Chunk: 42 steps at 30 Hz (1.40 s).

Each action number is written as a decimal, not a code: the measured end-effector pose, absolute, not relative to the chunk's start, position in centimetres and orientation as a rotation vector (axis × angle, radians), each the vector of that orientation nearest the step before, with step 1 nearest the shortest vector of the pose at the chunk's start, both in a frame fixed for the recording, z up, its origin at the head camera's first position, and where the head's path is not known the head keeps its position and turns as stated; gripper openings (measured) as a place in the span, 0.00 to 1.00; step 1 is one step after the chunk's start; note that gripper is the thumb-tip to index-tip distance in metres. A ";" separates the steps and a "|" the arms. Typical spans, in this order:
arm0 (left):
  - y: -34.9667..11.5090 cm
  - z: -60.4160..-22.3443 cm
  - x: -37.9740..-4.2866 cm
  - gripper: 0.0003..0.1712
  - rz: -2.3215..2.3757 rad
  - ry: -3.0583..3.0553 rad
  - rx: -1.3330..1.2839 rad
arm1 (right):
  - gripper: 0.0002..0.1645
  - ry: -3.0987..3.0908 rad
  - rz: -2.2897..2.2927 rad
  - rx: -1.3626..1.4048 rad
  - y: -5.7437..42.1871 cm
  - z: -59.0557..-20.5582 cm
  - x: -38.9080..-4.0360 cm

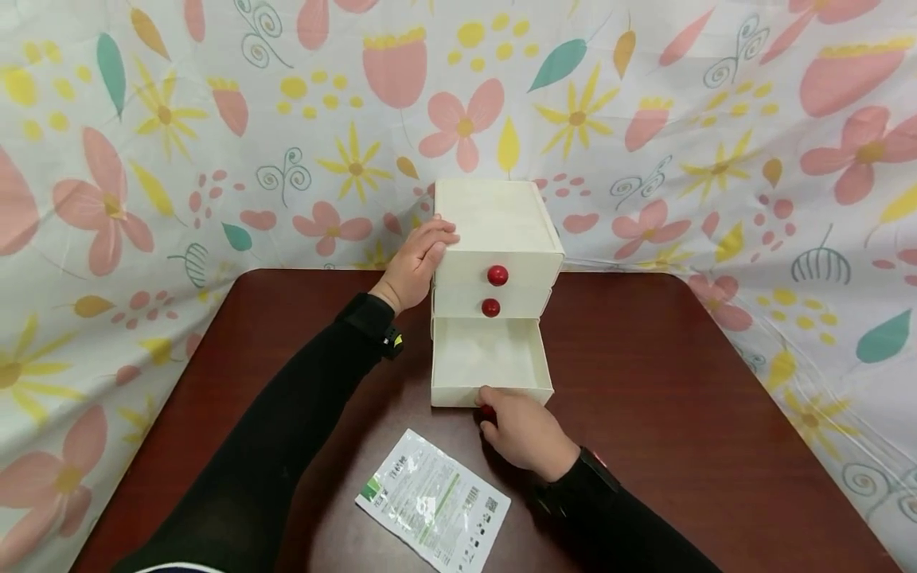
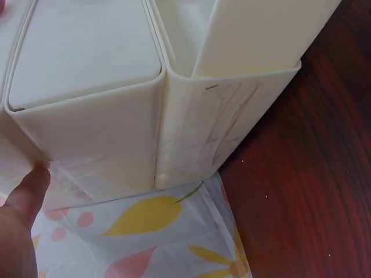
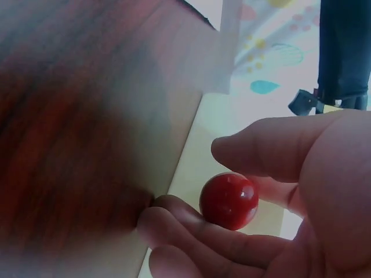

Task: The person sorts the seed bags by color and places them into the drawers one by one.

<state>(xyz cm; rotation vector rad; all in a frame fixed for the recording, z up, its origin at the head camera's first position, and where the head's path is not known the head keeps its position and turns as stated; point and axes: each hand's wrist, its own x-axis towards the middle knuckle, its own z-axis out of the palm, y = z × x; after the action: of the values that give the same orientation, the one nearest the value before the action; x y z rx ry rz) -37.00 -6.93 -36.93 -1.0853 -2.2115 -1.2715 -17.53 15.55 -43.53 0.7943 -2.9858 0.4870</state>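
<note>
A small white drawer cabinet point(image 1: 497, 215) stands at the table's far side, with red knobs on its upper two drawers. The bottom drawer point(image 1: 490, 350) is pulled out toward me. My left hand point(image 1: 414, 263) rests against the cabinet's left side near the top edge; a fingertip point(image 2: 39, 176) touches that side wall in the left wrist view. At the drawer front, my right hand point(image 1: 528, 430) has its fingers curled about the red knob point(image 3: 229, 201), thumb on one side and fingers on the other. The head view shows the thumb side at the drawer's front rim.
A white printed packet point(image 1: 433, 501) with a green corner lies flat on the dark red-brown table point(image 1: 666, 414), in front of the drawer and left of my right forearm. A flower-patterned cloth point(image 1: 286, 119) hangs right behind the cabinet.
</note>
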 end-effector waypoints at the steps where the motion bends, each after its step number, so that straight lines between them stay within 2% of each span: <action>1: -6.9 -36.9 -37.0 0.20 -1.276 -2.215 -1.089 | 0.11 -2.980 0.498 0.815 15.6 -43.5 -17.4; 3: -6.8 -37.0 -36.9 0.20 -1.285 -2.217 -1.098 | 0.16 -2.969 0.532 0.861 15.9 -43.4 -17.1; 7: -6.8 -37.0 -36.9 0.19 -1.296 -2.213 -1.111 | 0.33 -3.041 0.653 0.904 16.3 -42.9 -16.3; 10: -6.8 -36.8 -36.8 0.19 -1.290 -2.224 -1.115 | 0.39 -3.126 0.688 0.899 16.6 -42.5 -15.5; 23: -7.6 -34.8 -36.0 0.23 -1.205 -2.412 -1.127 | 0.39 -3.219 0.667 0.830 19.6 -41.4 -12.6; 32: -8.4 -34.9 -35.5 0.26 -1.183 -2.482 -1.075 | 0.39 -3.268 0.612 0.781 20.9 -41.2 -11.5; 42: -13.8 -37.7 -30.3 0.40 -1.159 -2.631 -1.081 | 0.38 -3.277 0.614 0.766 22.7 -41.2 -10.1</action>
<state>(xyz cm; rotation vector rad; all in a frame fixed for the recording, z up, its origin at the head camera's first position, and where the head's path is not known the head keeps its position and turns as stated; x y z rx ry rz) -30.29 -13.84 -37.73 -1.0815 -2.6308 -1.1591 -10.07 22.71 -41.19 0.7662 -3.2765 0.6141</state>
